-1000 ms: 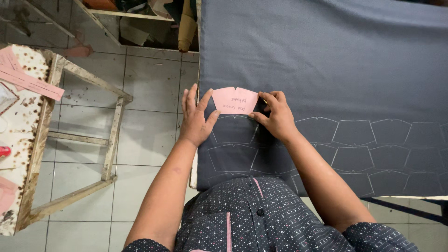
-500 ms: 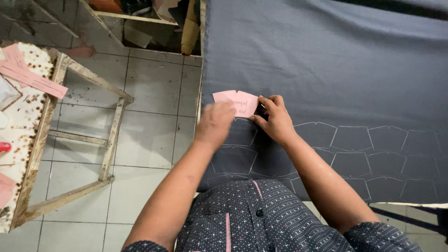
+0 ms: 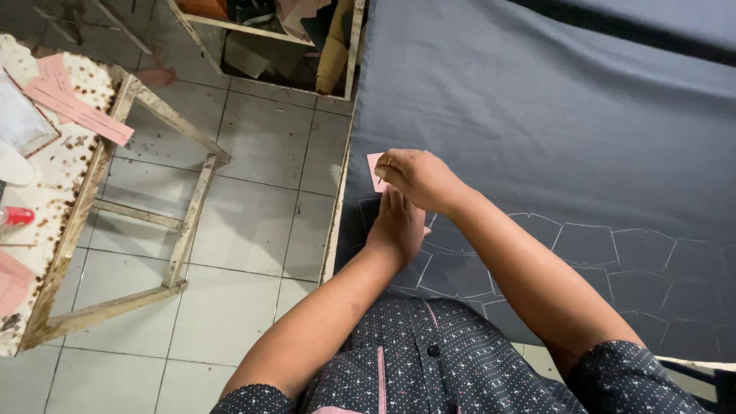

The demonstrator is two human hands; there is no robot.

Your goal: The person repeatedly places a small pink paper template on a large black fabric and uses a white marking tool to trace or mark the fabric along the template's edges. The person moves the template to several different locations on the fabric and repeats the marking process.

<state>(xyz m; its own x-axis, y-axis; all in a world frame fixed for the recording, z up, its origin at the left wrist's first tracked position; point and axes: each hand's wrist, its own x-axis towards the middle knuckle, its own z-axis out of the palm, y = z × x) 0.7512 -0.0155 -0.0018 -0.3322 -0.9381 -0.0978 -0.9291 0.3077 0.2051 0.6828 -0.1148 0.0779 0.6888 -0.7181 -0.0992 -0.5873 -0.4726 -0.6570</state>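
Pinching grip of right hand (image 3: 418, 178) covers pink template (image 3: 376, 170); left hand (image 3: 396, 226) flat, spread on grey fabric (image 3: 537, 115).

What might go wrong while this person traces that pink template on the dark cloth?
The pink template sits close to the edge of the grey fabric, so its outline may run off the cloth. The right hand crosses over the left hand and hides most of the template, so it might shift unnoticed. A new outline may overlap the chalk outlines nearby.
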